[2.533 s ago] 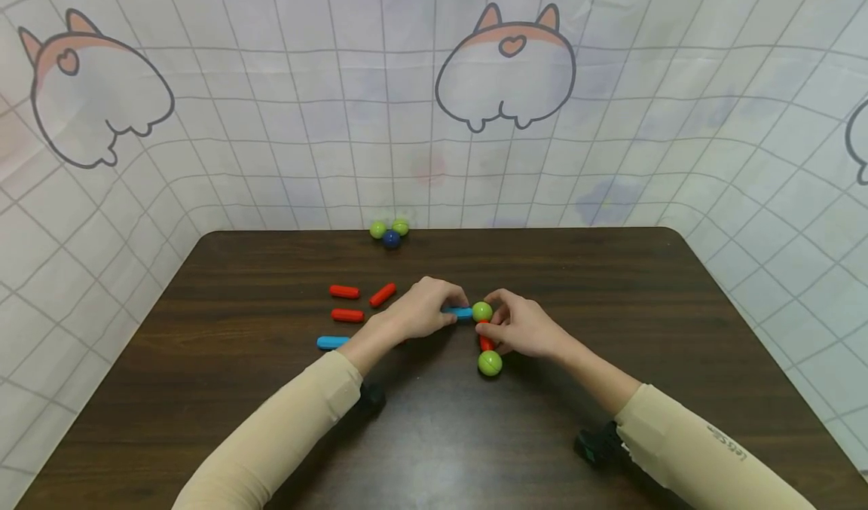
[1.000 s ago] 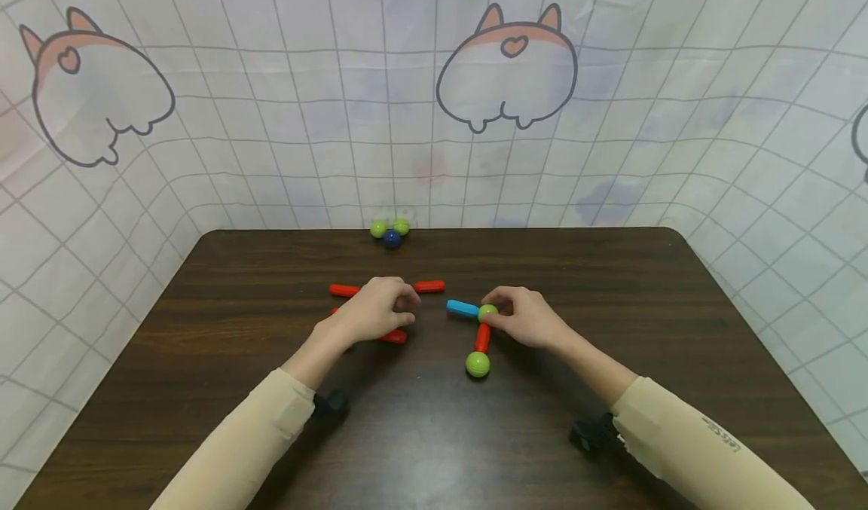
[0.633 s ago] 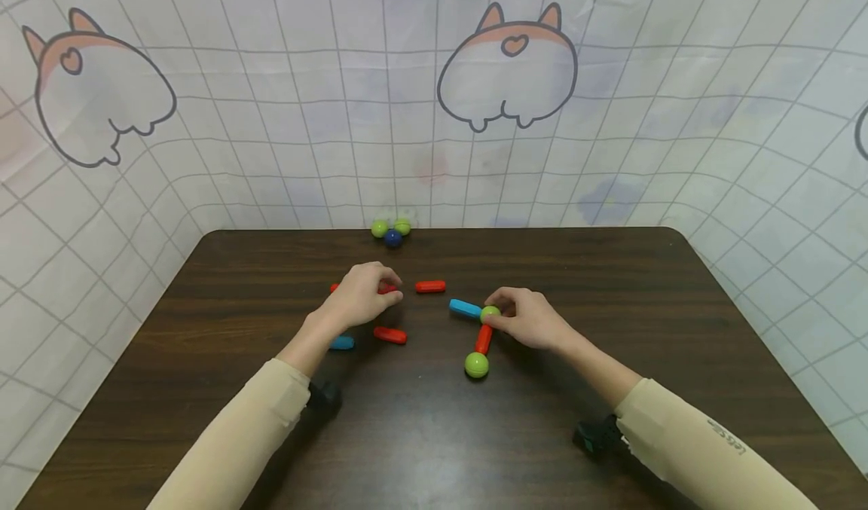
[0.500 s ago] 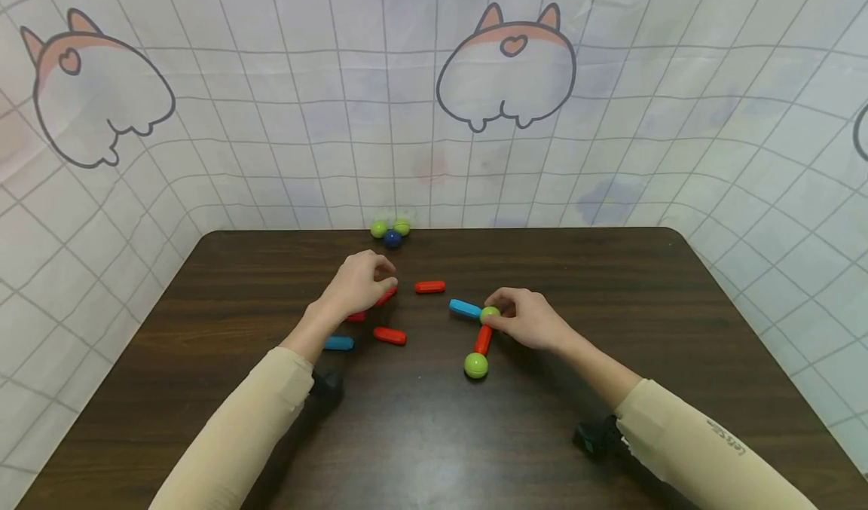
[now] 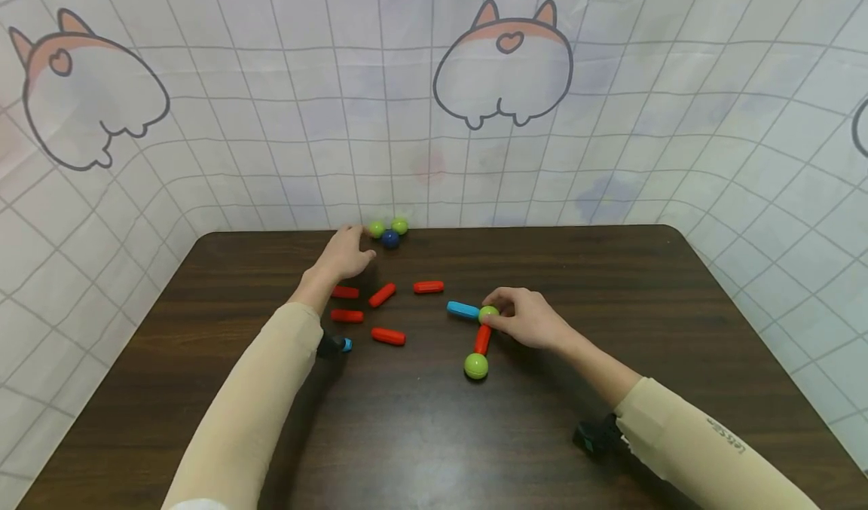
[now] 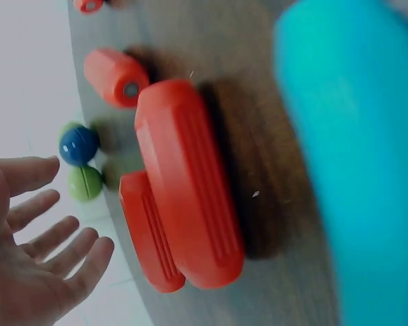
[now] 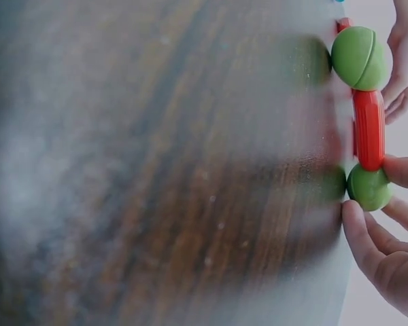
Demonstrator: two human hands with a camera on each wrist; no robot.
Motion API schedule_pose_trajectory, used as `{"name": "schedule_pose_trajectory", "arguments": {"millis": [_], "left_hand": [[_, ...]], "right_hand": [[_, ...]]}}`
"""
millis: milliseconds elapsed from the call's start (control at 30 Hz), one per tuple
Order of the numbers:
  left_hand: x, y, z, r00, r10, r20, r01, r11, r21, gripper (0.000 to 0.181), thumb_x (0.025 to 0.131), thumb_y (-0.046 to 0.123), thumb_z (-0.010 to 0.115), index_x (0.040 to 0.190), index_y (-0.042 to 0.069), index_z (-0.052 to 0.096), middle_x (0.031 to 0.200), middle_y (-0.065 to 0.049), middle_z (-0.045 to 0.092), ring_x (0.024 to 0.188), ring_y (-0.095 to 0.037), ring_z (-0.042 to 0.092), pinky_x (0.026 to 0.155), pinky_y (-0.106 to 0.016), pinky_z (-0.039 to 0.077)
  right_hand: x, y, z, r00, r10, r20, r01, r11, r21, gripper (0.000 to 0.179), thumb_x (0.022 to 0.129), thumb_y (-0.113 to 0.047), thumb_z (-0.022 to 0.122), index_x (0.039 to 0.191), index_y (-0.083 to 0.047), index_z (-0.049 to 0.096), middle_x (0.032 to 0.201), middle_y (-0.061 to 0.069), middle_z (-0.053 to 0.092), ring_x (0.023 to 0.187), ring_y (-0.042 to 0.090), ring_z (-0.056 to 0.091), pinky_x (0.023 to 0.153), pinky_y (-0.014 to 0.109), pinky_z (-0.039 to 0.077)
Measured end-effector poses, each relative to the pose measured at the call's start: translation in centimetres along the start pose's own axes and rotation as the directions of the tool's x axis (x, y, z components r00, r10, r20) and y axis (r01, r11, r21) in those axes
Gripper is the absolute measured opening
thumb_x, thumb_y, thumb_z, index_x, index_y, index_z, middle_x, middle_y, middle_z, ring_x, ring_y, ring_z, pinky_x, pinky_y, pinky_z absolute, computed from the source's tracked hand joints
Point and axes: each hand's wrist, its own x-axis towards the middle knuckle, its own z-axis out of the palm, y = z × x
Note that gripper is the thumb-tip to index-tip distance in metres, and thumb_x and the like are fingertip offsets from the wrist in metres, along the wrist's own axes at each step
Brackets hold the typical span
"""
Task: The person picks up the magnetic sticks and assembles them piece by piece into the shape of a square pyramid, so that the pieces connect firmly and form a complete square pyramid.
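Observation:
My right hand (image 5: 532,320) pinches a green ball (image 5: 488,315) between thumb and fingers. A blue rod (image 5: 463,310) extends left from that ball, and a red rod (image 5: 482,340) joins it to a nearer green ball (image 5: 476,366). In the right wrist view the fingertips press the held green ball (image 7: 368,187) at the end of its red rod (image 7: 369,129). My left hand (image 5: 344,254) reaches to the table's far edge, fingers spread and holding nothing, beside a cluster of two green balls (image 5: 376,230) and a dark blue ball (image 5: 390,239).
Several loose red rods (image 5: 389,336) lie left of the joined pieces. Another blue rod (image 6: 353,149) looms close in the left wrist view; in the head view the left wrist camera mostly covers it. A patterned white cloth (image 5: 447,186) hangs behind the dark table (image 5: 576,261).
My left hand has left the blue rod, passed over the red rods and moved to the far balls. My right hand has gone from the red rod to the green ball.

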Motion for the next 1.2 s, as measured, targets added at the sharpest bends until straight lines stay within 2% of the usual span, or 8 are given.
{"name": "schedule_pose_trajectory", "arguments": {"millis": [233,500,733,867,967,1067,1200], "left_hand": [[0.9,-0.5,-0.4,0.999,-0.031,0.032,0.032,0.999,-0.031,0.053,0.103,0.003,0.053,0.155,0.000,0.039,0.158,-0.030,0.027,0.146,-0.049,0.025,0.116,-0.059,0.028],[1.9,-0.4,0.0,0.998,-0.040,0.044,0.039,0.999,0.018,0.062,0.097,-0.005,0.043,0.158,0.003,0.035,0.158,-0.031,0.024,0.143,-0.050,0.028,0.114,-0.059,0.031],[2.2,-0.8,0.5,0.993,-0.089,0.083,0.081,0.992,0.092,0.069,0.097,0.000,0.046,0.163,0.011,0.027,0.161,-0.028,0.019,0.142,-0.053,0.026,0.109,-0.065,0.034],[2.0,-1.2,0.3,0.995,-0.087,0.048,0.082,0.992,0.095,0.063,0.097,0.002,0.047,0.159,0.006,0.034,0.157,-0.030,0.026,0.141,-0.052,0.030,0.110,-0.063,0.035],[2.0,-1.4,0.1,0.997,-0.077,0.003,0.076,0.992,0.098,0.051,0.097,0.004,0.050,0.148,0.000,0.045,0.148,-0.031,0.038,0.136,-0.047,0.038,0.110,-0.058,0.036],[2.1,-1.7,-0.1,0.995,-0.092,-0.025,0.094,0.991,0.100,0.041,0.099,0.009,0.056,0.138,-0.004,0.050,0.138,-0.029,0.045,0.129,-0.044,0.045,0.107,-0.055,0.039],[2.2,-2.0,0.0,0.993,-0.116,-0.014,0.116,0.991,0.065,0.049,0.100,0.015,0.065,0.142,-0.002,0.046,0.139,-0.027,0.048,0.126,-0.042,0.048,0.105,-0.055,0.041]], "right_hand": [[0.2,-0.1,0.0,0.999,-0.034,0.017,0.035,0.999,-0.009,0.026,0.100,-0.025,0.070,0.121,-0.008,0.071,0.108,0.004,0.071,0.095,0.021,0.066,0.079,0.038,0.054],[0.3,-0.2,0.1,0.999,-0.042,0.029,0.042,0.999,-0.004,0.027,0.101,-0.023,0.069,0.122,-0.008,0.071,0.108,0.004,0.070,0.096,0.022,0.065,0.081,0.039,0.054],[0.4,-0.1,0.3,0.998,-0.049,0.041,0.049,0.999,-0.003,0.027,0.101,-0.023,0.069,0.123,-0.007,0.070,0.111,0.006,0.071,0.097,0.023,0.066,0.082,0.040,0.054],[0.5,0.0,0.2,0.998,-0.052,0.043,0.052,0.999,-0.008,0.027,0.101,-0.024,0.069,0.123,-0.008,0.070,0.111,0.005,0.071,0.097,0.022,0.066,0.082,0.040,0.054],[0.5,0.0,0.0,0.998,-0.045,0.041,0.046,0.999,-0.011,0.027,0.101,-0.024,0.069,0.122,-0.009,0.070,0.109,0.004,0.071,0.096,0.022,0.065,0.082,0.040,0.054],[0.5,0.1,-0.2,0.998,-0.041,0.039,0.042,0.999,-0.009,0.026,0.101,-0.024,0.069,0.122,-0.008,0.071,0.108,0.004,0.071,0.097,0.023,0.066,0.082,0.041,0.054],[0.4,0.1,-0.3,0.998,-0.042,0.043,0.043,0.999,-0.011,0.027,0.101,-0.023,0.069,0.122,-0.008,0.070,0.109,0.005,0.071,0.100,0.025,0.066,0.085,0.043,0.054]]}}
